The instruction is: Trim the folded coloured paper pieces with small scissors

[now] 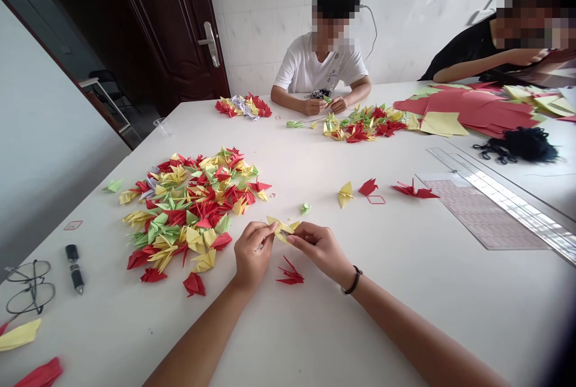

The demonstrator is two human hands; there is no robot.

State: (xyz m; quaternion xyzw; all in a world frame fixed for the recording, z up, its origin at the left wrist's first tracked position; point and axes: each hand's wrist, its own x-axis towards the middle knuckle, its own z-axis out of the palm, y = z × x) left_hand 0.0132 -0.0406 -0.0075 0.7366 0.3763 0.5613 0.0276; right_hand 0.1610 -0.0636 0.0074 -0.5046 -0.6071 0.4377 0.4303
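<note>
Between my two hands, just above the white table, is a yellow paper crane (282, 228). My left hand (252, 253) pinches its left side with thumb and forefinger. On the other side my right hand (321, 249), with a dark band at the wrist, grips it between closed fingers; a small dark tip shows there, too small to name. A red paper crane (291, 273) lies on the table just below my hands. Beyond them sits a small green folded paper (305, 209). To the left spreads a big pile of red, yellow, green and lilac cranes (193, 204).
Glasses (30, 288) and a black pen (74, 269) lie at the left. Loose cranes (345, 194), a clear ruler (504, 201) and black cord (522, 145) are on the right. Across the table (382, 327), a person in white (310, 57) handles green paper near another crane pile (360, 125).
</note>
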